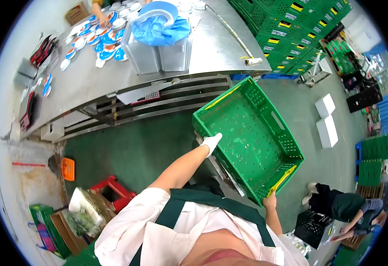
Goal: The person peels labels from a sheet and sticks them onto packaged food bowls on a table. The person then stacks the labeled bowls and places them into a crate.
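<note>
A large green plastic crate (247, 137) is in front of my body, tilted in view, with its perforated floor showing and nothing inside. My left hand (211, 143), in a white glove, is closed over the crate's near-left rim, fingertips on the inside. At the lower right corner my bare right hand (270, 201) grips the crate by the end wall, where a yellow handle (285, 178) runs along the rim. Below the crate's left side, a pale edge of some support shows; most of it is hidden.
A steel table (220, 48) holds blue-and-white packets (107, 44), clear bins (158, 57) and a pole (231, 31). Stacked green crates (287, 35) stand behind. White boxes (327, 131) lie on the floor at right. A co-worker (349, 208) bends at lower right; a red stool (114, 190) is at left.
</note>
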`<state>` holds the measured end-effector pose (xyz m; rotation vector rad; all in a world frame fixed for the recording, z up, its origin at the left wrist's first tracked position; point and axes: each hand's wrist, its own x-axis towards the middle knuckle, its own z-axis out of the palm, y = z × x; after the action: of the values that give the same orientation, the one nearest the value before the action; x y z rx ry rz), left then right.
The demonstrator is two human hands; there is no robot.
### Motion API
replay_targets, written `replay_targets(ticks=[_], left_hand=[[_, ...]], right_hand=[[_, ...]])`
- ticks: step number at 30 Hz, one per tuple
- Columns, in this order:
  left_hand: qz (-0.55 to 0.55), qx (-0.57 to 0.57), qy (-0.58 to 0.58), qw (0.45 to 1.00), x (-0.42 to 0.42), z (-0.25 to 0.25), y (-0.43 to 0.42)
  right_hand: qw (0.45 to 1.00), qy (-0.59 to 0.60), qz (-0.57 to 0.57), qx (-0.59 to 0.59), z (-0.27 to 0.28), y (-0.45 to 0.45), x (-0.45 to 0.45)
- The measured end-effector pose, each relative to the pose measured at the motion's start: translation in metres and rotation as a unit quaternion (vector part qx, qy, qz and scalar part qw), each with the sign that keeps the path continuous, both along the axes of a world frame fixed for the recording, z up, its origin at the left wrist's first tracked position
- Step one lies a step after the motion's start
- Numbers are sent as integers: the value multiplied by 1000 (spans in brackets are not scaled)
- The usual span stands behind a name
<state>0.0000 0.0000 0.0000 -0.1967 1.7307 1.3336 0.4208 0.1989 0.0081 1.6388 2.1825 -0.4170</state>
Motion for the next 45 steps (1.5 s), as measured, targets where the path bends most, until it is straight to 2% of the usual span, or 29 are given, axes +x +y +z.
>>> replay_targets(ticks=[1,2,3,5,7,9,11,12,13,14,16,19,21,22,23,25,26,27,28,29,30,32,34,36,37,39,41,43,45], left_hand=[[-14,-3,-21,1000,-1,-3,8],[35,43,-18,998,0,-46,23],[15,88,-51,995,-32,-20,-23],[-5,47,-63,997,-38,-19,-27],[-27,68,-39,997,-75,-24,-9],[-43,71,-30,996,-93,-36,-7],[-88,18,-9,996,-107,-50,-5],[-136,7,-28,990,-120,-27,-8],[-162,57,-33,985,-126,18,-19],[-157,57,-41,985,-134,19,-18],[-158,46,-52,985,-149,30,-20],[-157,40,-92,983,-174,81,-50],[-206,118,-60,970,-194,133,-88],[-215,121,-34,969,-207,125,-111],[-207,121,-41,970,-221,141,-139],[-178,100,-26,979,-259,184,-192],[-129,137,27,982,-276,207,-221],[-87,210,77,971,-298,219,-250],[-9,158,106,982,-311,251,-265],[37,152,163,974,-327,258,-284],[61,160,224,959,-345,259,-299],[69,155,242,955,-382,260,-314],[75,197,211,954,-412,255,-311],[70,213,164,961,-436,224,-298],[81,195,108,972,-448,203,-287],[92,174,62,978,-459,169,-260],[145,315,-26,937,-461,140,-227],[168,294,43,940,-446,140,-209],[195,314,35,929,-440,144,-202]], right_hand=[[1000,-6,-12,-12,1,-7,5],[999,-12,-23,-24,3,-16,10],[998,-23,-29,-51,12,-65,-19],[992,-68,-19,-105,67,-99,-46],[994,-44,-11,-102,51,-99,-66],[983,-71,-35,-167,47,-110,-75],[979,-76,-39,-185,37,-125,-76],[977,-79,-41,-193,23,-129,-70],[992,-51,30,-115,-77,-129,-8],[987,-26,-29,-158,-51,-137,-33],[980,-30,-53,-189,-35,-147,-56],[971,-60,-32,-230,-22,-152,-85],[961,-84,-2,-264,-4,-148,-115],[949,-109,19,-295,10,-144,-136],[923,-156,50,-347,31,-137,-167],[817,-283,150,-479,79,-114,-258],[805,-282,212,-478,107,-101,-306],[912,-82,380,-132,134,-105,-333],[941,151,304,-14,124,-92,-367],[955,201,211,-49,168,-90,-433],[929,326,172,-34,201,-97,-482],[860,469,197,-51,222,-94,-558],[807,530,148,-215,240,-101,-625],[754,583,74,-293,198,-85,-680],[756,581,74,-293,178,-82,-697],[664,606,-59,-434,141,-72,-727],[649,578,-111,-482,71,-53,-747],[684,507,-116,-512,88,-74,-756],[659,561,-29,-500,103,-88,-751]])
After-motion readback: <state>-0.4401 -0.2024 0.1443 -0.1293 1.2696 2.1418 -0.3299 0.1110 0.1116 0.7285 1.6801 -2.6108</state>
